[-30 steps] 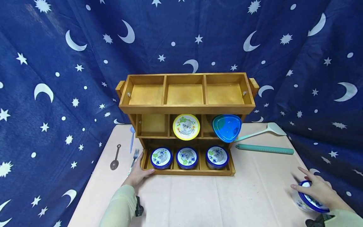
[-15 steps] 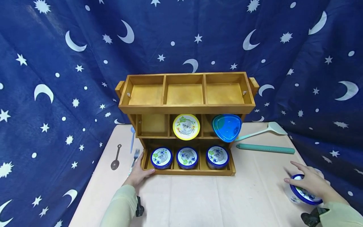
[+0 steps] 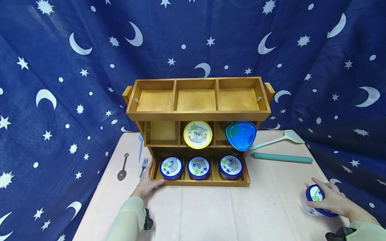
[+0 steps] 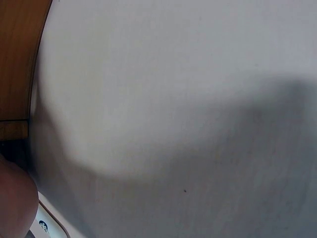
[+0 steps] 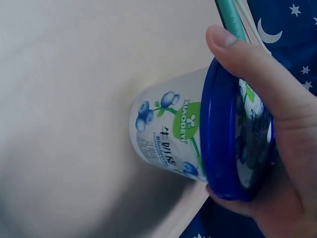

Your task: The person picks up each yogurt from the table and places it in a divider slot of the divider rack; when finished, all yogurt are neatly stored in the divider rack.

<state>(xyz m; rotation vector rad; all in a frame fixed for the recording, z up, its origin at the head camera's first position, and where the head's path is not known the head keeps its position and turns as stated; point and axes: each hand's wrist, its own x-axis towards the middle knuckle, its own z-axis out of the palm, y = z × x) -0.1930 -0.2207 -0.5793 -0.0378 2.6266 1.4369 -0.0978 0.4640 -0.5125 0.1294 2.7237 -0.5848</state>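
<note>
My left hand (image 3: pixel 146 184) grips the lower left front corner of a three-tier wooden rack (image 3: pixel 199 116), thumb over its front edge. Far to the right, my right hand (image 3: pixel 333 200) holds a blueberry pudding tub (image 5: pixel 168 124) by its blue lid (image 5: pixel 218 134). In the right wrist view the thumb reaches over the lid's upper side, with a finger at its lower rim. Three blue-lidded tubs, the middle one (image 3: pixel 198 167) among them, stand in the bottom tier. On the middle tier are a yellow-rimmed tub (image 3: pixel 198 135) and a blue triangular container (image 3: pixel 241 135).
Right of the rack lie a pale green spatula (image 3: pixel 289 136) and a green stick-like tool (image 3: pixel 281 158). A brown spoon (image 3: pixel 122 174), a blue spoon (image 3: pixel 140 149) and a fork (image 3: pixel 144 165) lie on the left. A starry blue cloth (image 3: pixel 193 40) hangs behind.
The tub and my right hand have shifted a little to the left and away from me, and the fingers sit closer round the lid. My left hand stays on the rack.
</note>
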